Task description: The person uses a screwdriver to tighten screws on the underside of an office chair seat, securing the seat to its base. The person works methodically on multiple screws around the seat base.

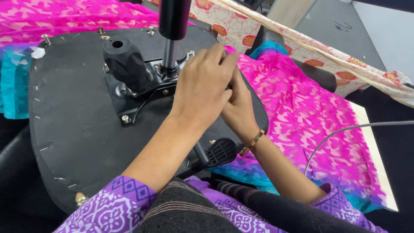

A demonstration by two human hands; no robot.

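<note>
Where hands [215, 86] meet, seat mechanism [146, 82] beneath.

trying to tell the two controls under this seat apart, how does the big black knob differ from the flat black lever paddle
The knob is chunky and rounded with a hole in its top; the paddle is flat with a ribbed grip. The knob stands by the metal plate near the gas column; the paddle sticks out at the seat base's edge, below the left hand. Neither hand touches either one; the right hand sits behind the left. Both are black plastic.
</note>
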